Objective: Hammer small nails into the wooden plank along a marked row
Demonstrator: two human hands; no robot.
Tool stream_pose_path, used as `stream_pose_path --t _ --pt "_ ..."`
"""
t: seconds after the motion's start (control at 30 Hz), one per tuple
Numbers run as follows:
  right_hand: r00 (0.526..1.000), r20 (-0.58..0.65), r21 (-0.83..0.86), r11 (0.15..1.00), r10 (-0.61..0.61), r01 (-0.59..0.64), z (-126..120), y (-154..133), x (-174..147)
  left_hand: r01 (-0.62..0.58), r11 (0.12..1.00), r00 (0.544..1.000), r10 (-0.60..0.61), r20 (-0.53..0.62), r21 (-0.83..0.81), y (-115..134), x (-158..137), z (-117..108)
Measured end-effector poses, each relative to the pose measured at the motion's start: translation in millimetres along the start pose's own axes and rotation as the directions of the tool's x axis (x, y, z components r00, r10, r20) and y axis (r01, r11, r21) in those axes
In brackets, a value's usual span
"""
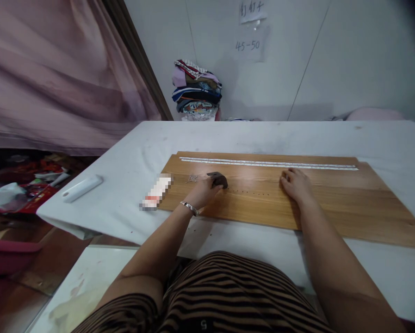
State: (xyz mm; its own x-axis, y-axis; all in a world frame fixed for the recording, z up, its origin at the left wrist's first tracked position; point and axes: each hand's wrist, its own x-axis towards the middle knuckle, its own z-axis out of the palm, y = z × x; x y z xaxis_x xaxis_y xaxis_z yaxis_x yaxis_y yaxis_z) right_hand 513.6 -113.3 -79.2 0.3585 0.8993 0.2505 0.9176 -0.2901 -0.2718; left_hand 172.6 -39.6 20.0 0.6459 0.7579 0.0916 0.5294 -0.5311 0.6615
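On the wooden board (249, 210), my left hand (204, 190) is closed around a dark, curved piece that looks like a hammer head (219, 179); no handle shows. Beside it, to the left, lies a small heap of thin nails (192, 177). A row of small dark nail points or heads (249, 192) runs rightward from the hammer head across the wood. Farther right, my right hand (296, 184) rests on the board with fingers loosely bent and a little apart, nothing visible in them. Two white measuring strips (269, 163) lie lengthwise behind both hands.
A white-covered table (124, 185) carries the board. Left of it are a blurred-out packet (157, 192) and a white, long-shaped object (82, 188). Folded clothes (196, 90) are stacked by the wall, and a pink curtain (54, 69) hangs at left.
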Motion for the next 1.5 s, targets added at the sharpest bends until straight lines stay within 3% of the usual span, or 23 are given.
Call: stream_pose_path --t 0.1,0.3,0.7,0.93,1.3,1.5 --pt "1.0 0.009 -0.005 1.0 0.006 -0.006 0 0 0 -0.035 0.999 0.999 0.035 0.032 -0.014 2 0 -3" --pt "1.0 0.016 -0.016 1.0 -0.004 0.004 -2 0 0 0.017 1.0 0.999 -0.017 0.027 -0.001 7 -1 -8" --pt "1.0 -0.003 -0.008 1.0 -0.009 0.009 0 0 0 -0.068 0.998 0.998 0.068 0.003 0.012 -4 1 0" --pt "1.0 -0.005 -0.007 1.0 -0.017 0.017 2 2 -1 -0.012 1.0 1.0 0.012 0.003 0.009 1 1 -6" --pt "1.0 0.003 -0.017 1.0 -0.018 0.018 0 1 -1 -0.051 0.999 0.999 0.051 0.01 0.005 0 1 0" --pt "1.0 -0.009 -0.014 1.0 -0.015 0.015 0 0 0 -0.015 1.0 1.0 0.015 0.011 -0.006 2 0 -6"
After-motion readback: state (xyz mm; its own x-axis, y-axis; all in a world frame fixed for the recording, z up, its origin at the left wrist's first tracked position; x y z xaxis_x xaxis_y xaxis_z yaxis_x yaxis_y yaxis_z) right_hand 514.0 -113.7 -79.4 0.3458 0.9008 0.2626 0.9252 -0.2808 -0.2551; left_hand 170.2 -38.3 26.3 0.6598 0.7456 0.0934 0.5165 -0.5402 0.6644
